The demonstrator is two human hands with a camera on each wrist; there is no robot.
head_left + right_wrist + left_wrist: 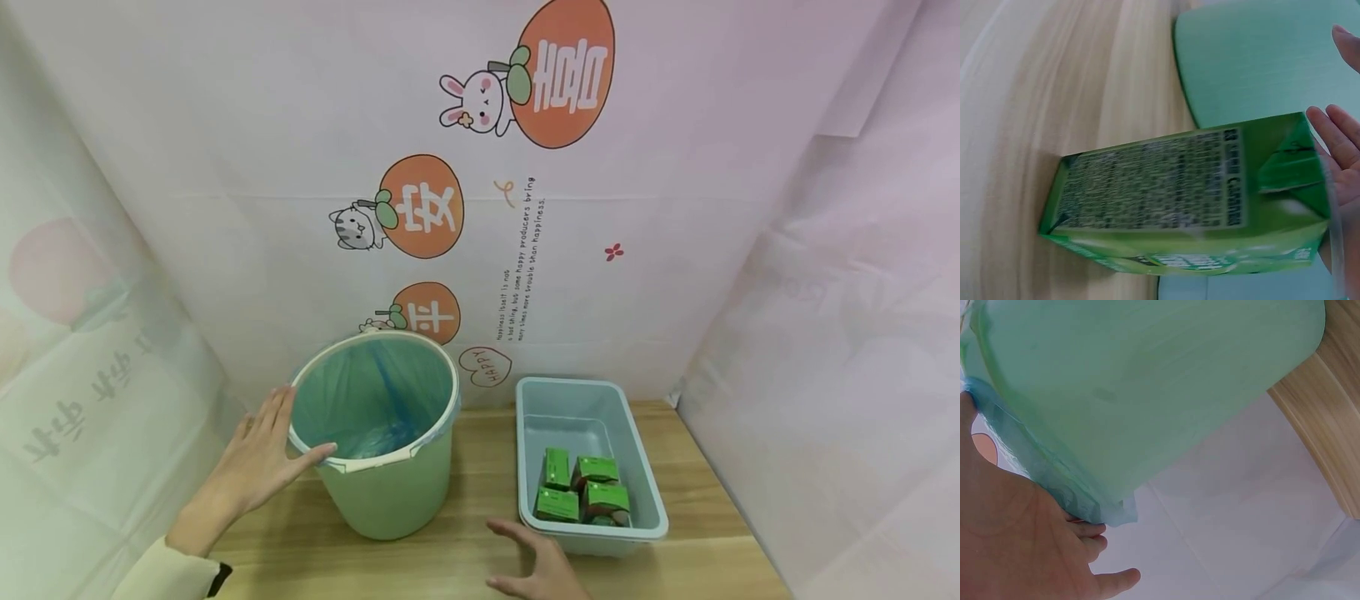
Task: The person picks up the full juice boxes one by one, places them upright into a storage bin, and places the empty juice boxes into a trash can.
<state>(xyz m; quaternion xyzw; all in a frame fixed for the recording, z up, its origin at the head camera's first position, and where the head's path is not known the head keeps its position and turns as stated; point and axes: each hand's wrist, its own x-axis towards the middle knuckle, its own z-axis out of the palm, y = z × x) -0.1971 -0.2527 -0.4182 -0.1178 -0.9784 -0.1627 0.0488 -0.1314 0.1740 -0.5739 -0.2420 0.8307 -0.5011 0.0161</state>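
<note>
My left hand [258, 450] rests against the left rim of a light green bin [393, 500], fingers fairly straight and thumb apart along the front rim. A thin blue-green liner [1029, 450] hangs folded over that rim, beside the palm in the left wrist view. Low in the head view, my right hand [543, 567] hovers between bin and tray, thumb and forefinger spread with nothing between them. Close to the right wrist camera, a green drink carton [1154, 184] stands on the wooden table, overlapping the fingertips [1335, 134] in this view.
Right of the bin is a pale blue plastic tray [651, 467], with several green cartons [606, 496] gathered at its near end. White printed sheets [660, 208] form walls behind and on both sides of the wooden tabletop [472, 492].
</note>
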